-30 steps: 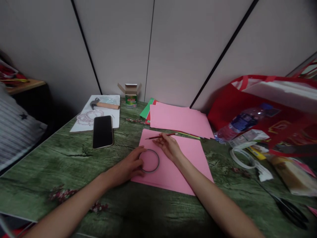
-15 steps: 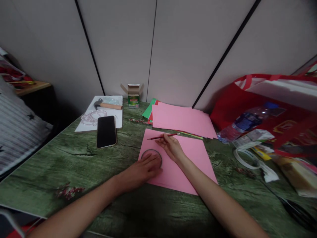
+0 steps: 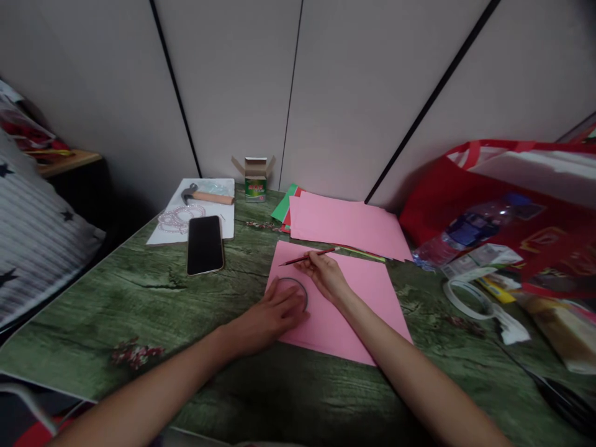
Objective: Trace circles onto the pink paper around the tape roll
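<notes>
On a pink sheet of paper lies a thin dark-rimmed ring, with pink showing inside it. My left hand rests over the ring with its fingers spread, touching its rim and the paper, so its lower left part is hidden. Pinched in my right hand is a dark red pencil. The pencil lies nearly level, its point toward the left and its pale end toward the right. Its tip is just beyond the ring; I cannot tell if it touches the paper.
Behind are stacked pink sheets and an open green box. At left lie a phone, a hammer and beads. A bottle, red bag, white tape and black-handled scissors are at right.
My left fingers have spread wider over the ring, one now reaching its upper left rim. The pencil has tilted slightly, its tip lower. The whole view has shifted a little.
</notes>
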Demonstrator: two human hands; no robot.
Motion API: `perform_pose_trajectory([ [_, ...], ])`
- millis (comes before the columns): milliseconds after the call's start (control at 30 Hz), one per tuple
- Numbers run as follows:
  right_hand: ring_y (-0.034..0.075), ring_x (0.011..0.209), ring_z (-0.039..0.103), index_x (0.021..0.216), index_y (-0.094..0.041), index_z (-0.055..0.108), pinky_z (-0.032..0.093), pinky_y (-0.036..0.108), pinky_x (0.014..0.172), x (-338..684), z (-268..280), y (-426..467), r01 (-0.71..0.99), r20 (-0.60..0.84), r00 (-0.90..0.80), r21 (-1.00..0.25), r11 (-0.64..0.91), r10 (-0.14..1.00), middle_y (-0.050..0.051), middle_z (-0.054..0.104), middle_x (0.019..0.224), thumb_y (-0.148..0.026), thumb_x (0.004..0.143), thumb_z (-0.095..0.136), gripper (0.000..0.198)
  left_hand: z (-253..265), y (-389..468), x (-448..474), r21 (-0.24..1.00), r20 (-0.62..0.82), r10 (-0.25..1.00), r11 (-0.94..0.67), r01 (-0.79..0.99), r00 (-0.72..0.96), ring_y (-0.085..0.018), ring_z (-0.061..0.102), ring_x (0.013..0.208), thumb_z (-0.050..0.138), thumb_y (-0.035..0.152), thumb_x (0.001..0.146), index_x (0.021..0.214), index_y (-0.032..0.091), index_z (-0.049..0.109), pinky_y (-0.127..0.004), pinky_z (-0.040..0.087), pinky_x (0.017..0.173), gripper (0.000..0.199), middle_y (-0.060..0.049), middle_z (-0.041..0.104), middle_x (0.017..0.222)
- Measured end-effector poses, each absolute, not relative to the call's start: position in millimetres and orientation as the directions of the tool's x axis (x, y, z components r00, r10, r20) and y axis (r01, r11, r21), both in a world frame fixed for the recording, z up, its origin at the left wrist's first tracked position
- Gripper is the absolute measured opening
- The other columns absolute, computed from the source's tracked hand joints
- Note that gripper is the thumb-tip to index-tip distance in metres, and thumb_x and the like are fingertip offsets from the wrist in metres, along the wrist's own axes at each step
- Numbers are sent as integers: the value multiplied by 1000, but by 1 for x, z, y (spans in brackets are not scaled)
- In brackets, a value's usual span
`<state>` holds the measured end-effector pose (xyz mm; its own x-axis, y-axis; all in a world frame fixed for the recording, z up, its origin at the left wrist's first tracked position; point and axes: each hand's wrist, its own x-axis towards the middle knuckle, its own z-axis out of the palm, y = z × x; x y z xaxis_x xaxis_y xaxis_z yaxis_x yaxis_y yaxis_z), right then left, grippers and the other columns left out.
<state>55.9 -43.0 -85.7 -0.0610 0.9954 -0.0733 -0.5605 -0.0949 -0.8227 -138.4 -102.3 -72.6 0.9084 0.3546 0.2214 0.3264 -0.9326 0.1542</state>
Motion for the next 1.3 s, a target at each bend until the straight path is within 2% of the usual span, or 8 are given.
perform_pose_trajectory([
  [200,12,59,61,66,-16,63,55,34,76,52,-85,-40,-460,-106,-25,-882,-105,994,-2,60,55,-45,55,82,36,-71,-103,-138,149,254,350,-935,321,902,-29,35,131,39,11,93,126,16,50,-56,23,109,36,-15,51,130],
  [333,11,52,58,63,-16,59,54,28,64,47,-81,-35,-339,-92,-16,-936,-92,996,-3,59,52,-46,55,81,38,-66,-104,-136,168,236,362,-929,330,902,-26,35,131,39,12,93,127,18,49,-52,21,111,36,-13,52,129],
  [433,12,53,59,66,-16,60,52,27,59,40,-72,-31,-276,-75,-66,-957,-91,995,-1,62,55,-46,58,78,35,-65,-105,-136,179,216,368,-925,334,904,-27,35,131,41,10,91,126,16,50,-53,21,111,36,-13,52,129],
  [533,13,58,62,66,-17,58,51,26,59,31,-64,-29,-139,-25,-199,-989,-54,980,0,64,61,-42,65,73,30,-66,-105,-136,174,200,372,-924,341,906,-29,33,132,42,9,90,127,15,49,-53,21,110,38,-13,50,131],
  [633,14,58,62,73,-19,55,51,26,58,21,-62,-29,-71,9,-291,-997,-12,957,-4,62,62,-36,69,70,22,-66,-105,-136,167,195,366,-927,337,910,-30,33,132,42,11,90,127,15,49,-52,22,110,38,-13,51,129],
  [800,14,59,60,84,-22,51,49,26,57,12,-65,-32,11,54,-330,-998,61,942,-5,58,67,-30,77,62,16,-63,-106,-136,173,198,371,-924,340,907,-28,34,131,41,11,91,126,16,50,-50,21,111,37,-12,51,131],
  [1033,12,58,52,83,-22,52,41,24,55,13,-58,-33,217,132,-383,-949,228,914,-5,54,64,-24,80,57,5,-67,-106,-136,242,243,380,-915,324,892,-27,33,132,43,10,90,125,16,51,-50,22,110,37,-12,52,128],
  [1300,13,55,52,82,-22,53,39,25,53,10,-57,-30,281,199,-403,-902,327,893,-4,57,61,-22,81,54,2,-66,-105,-136,271,260,382,-910,313,887,-26,31,132,46,9,88,126,18,51,-49,21,111,39,-11,52,128],
])
